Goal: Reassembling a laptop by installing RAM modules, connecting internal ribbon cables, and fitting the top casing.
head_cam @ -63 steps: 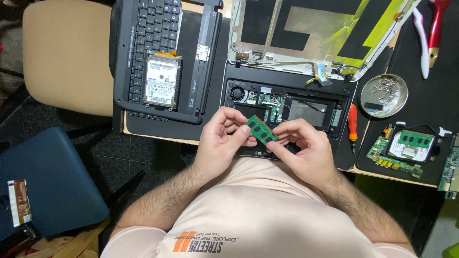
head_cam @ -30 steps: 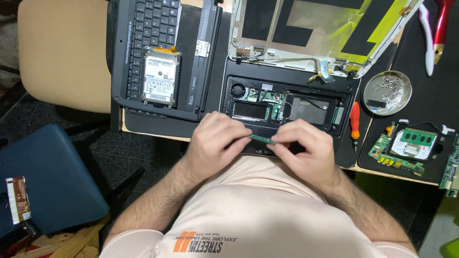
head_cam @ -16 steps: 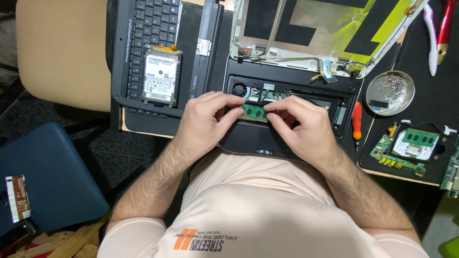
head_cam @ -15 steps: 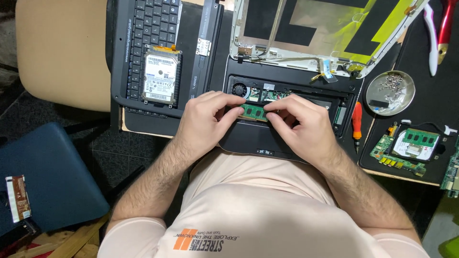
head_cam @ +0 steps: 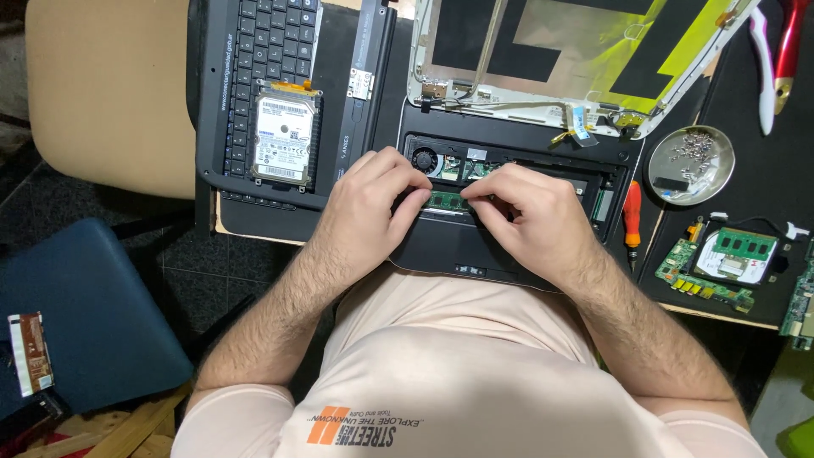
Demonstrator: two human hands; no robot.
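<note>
A green memory module (head_cam: 447, 201) lies in the open bay of a black laptop base (head_cam: 475, 254) in front of me. My left hand (head_cam: 373, 203) rests on the base with its fingertips pressing the module's left end. My right hand (head_cam: 530, 216) mirrors it, fingertips on the module's right end. Both hands cover most of the module; only a short green strip shows between them. A small fan (head_cam: 423, 159) and other board parts sit just behind the module.
A silver hard drive (head_cam: 285, 136) lies on a detached keyboard panel (head_cam: 254, 51) at left. The stripped screen lid (head_cam: 577, 51) lies behind. At right are a round dish of screws (head_cam: 688, 165), an orange screwdriver (head_cam: 632, 225), green circuit boards (head_cam: 721, 263) and red-handled pliers (head_cam: 784, 42).
The hands carried the green module from above my lap into the laptop bay and lowered it; the fingertips now press on it there.
</note>
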